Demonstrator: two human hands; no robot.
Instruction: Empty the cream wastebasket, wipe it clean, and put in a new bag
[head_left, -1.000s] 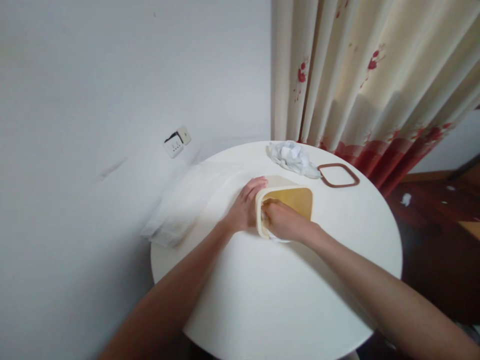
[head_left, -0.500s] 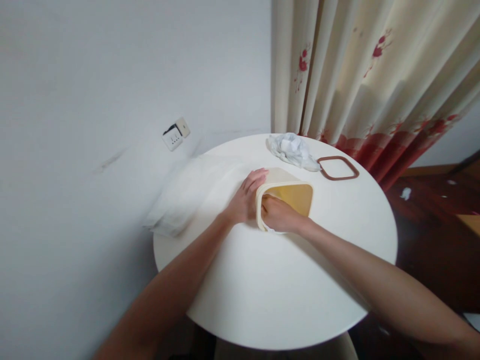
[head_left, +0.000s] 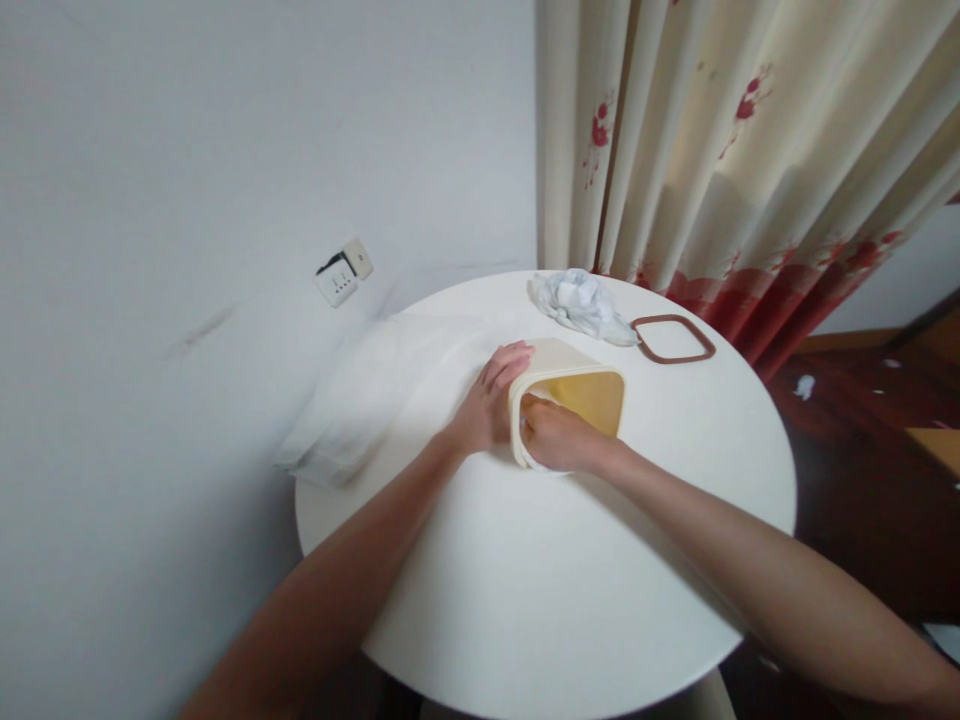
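Note:
A cream square bin [head_left: 576, 372] lies on its side on the round white table [head_left: 570, 590], its yellowish inside facing me. My left hand [head_left: 491, 400] presses flat against the bin's left outer wall, fingers stretched over its top edge. My right hand [head_left: 553, 436] is closed at the bin's lower left rim, with a bit of white cloth showing under it.
A crumpled pale cloth [head_left: 581, 300] and a brown square ring [head_left: 673, 338] lie at the table's far side. A white plastic bag [head_left: 375, 385] drapes over the left edge by the wall. A wall socket [head_left: 343, 274] and a red-patterned curtain [head_left: 750, 170] stand behind.
My right hand has shifted slightly along the bin's lower left rim. The left hand stays on the wall of the bin. The view has moved a little.

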